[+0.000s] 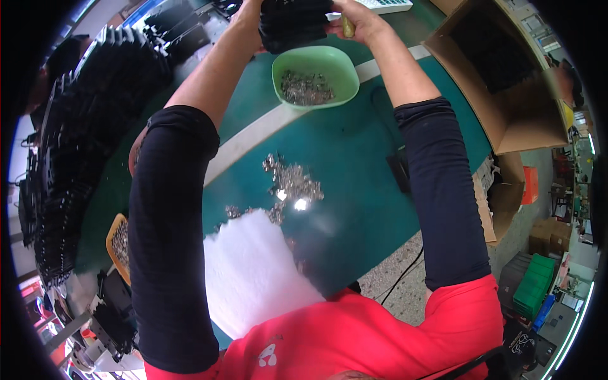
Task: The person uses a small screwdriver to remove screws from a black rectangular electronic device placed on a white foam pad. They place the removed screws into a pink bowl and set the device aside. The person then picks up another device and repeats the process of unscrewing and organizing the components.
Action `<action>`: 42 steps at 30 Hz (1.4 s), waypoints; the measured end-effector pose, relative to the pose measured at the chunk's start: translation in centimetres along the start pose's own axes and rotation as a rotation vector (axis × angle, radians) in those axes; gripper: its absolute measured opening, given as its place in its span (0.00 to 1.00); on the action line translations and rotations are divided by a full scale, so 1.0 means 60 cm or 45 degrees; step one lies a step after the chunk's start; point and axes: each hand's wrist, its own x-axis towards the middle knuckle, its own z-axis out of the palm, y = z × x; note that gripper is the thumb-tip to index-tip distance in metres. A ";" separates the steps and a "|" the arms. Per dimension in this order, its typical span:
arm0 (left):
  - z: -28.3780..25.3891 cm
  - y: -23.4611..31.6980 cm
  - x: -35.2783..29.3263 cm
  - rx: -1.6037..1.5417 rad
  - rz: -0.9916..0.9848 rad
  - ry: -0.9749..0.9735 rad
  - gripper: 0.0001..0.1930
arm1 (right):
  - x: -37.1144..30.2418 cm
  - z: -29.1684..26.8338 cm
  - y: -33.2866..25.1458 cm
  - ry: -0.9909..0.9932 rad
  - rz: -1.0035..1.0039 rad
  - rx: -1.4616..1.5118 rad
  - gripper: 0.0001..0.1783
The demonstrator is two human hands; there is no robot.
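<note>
At the far side of the table, both my arms reach out to a stack of flat black pieces point(294, 26). My left hand point(249, 15) is closed on the stack's left side and partly cut off by the picture's top edge. The right side is gripped by my right hand point(363, 23), which has a yellowish cover point(348, 26) on one finger. Just below the stack stands a light green bowl point(348, 76), with small shiny metal parts point(307, 87) inside. Nearer to me, a loose heap of similar metal parts point(296, 182) lies on the green tabletop point(367, 209).
A white foam sheet point(256, 269) lies at the near edge, beside the heap. Tall rows of black pieces point(104, 82) fill the left. An orange tray of small parts point(116, 253) sits by my left sleeve. At right stands an open cardboard box point(513, 130) with black contents.
</note>
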 end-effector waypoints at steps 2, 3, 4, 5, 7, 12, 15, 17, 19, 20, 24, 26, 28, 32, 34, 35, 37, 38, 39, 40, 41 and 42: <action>0.000 -0.010 0.035 0.092 0.016 0.178 0.20 | 0.040 -0.036 0.017 -0.087 0.008 0.036 0.19; 0.004 -0.016 0.045 0.137 0.021 0.268 0.19 | 0.054 -0.050 0.024 -0.129 0.015 0.054 0.19; 0.009 -0.020 0.055 0.139 -0.012 0.336 0.20 | 0.067 -0.064 0.030 -0.082 0.056 0.102 0.20; 0.011 -0.021 0.053 0.197 -0.006 0.371 0.19 | 0.070 -0.060 0.034 -0.002 0.060 0.059 0.20; 0.013 -0.029 0.058 0.315 0.000 0.437 0.19 | 0.070 -0.054 0.048 0.161 0.070 -0.026 0.22; 0.023 -0.040 0.097 -0.010 0.153 0.399 0.17 | 0.061 -0.061 0.052 0.291 -0.041 -0.023 0.25; 0.017 -0.039 0.116 0.075 0.215 0.341 0.19 | 0.032 -0.066 0.052 0.452 -0.229 -0.034 0.25; 0.010 -0.039 0.128 0.371 0.259 0.502 0.21 | -0.004 -0.065 0.042 0.477 -0.218 -0.102 0.25; 0.024 -0.044 0.132 0.264 0.200 0.369 0.24 | -0.036 -0.069 0.043 0.505 -0.229 -0.201 0.26; 0.011 -0.047 0.151 0.278 0.186 0.341 0.25 | -0.050 -0.075 0.044 0.491 -0.201 -0.191 0.27; 0.013 -0.036 0.133 0.154 0.132 0.131 0.29 | -0.128 -0.087 0.040 0.355 -0.085 -0.292 0.30; 0.001 -0.029 0.099 0.307 0.173 0.284 0.33 | -0.175 -0.065 0.038 0.303 -0.121 -0.458 0.28; 0.007 -0.050 0.047 0.629 0.330 0.460 0.35 | -0.227 -0.039 0.041 0.283 -0.148 -0.550 0.26; -0.011 -0.089 -0.110 1.358 0.712 0.532 0.32 | -0.312 0.005 0.045 0.156 -0.249 -0.657 0.21; -0.006 -0.128 -0.183 1.515 0.900 0.535 0.28 | -0.356 0.021 0.064 0.111 -0.270 -0.705 0.19; -0.009 -0.134 -0.252 1.569 0.882 0.467 0.27 | -0.381 0.048 0.074 0.044 -0.283 -0.729 0.18; -0.025 -0.171 -0.355 1.586 0.968 0.438 0.16 | -0.426 0.097 0.101 -0.108 -0.360 -0.798 0.16; -0.038 -0.186 -0.405 1.659 1.025 0.416 0.15 | -0.439 0.118 0.117 -0.228 -0.348 -0.840 0.14; -0.052 -0.203 -0.452 1.723 1.083 0.389 0.15 | -0.454 0.143 0.130 -0.243 -0.298 -0.944 0.13; -0.058 -0.220 -0.503 1.796 1.021 0.357 0.15 | -0.461 0.156 0.152 -0.299 -0.364 -0.962 0.14; -0.060 -0.238 -0.549 1.864 0.953 0.322 0.15 | -0.468 0.170 0.162 -0.312 -0.366 -1.040 0.13; -0.059 -0.258 -0.587 1.998 0.974 0.318 0.16 | -0.467 0.175 0.182 -0.294 -0.425 -1.111 0.13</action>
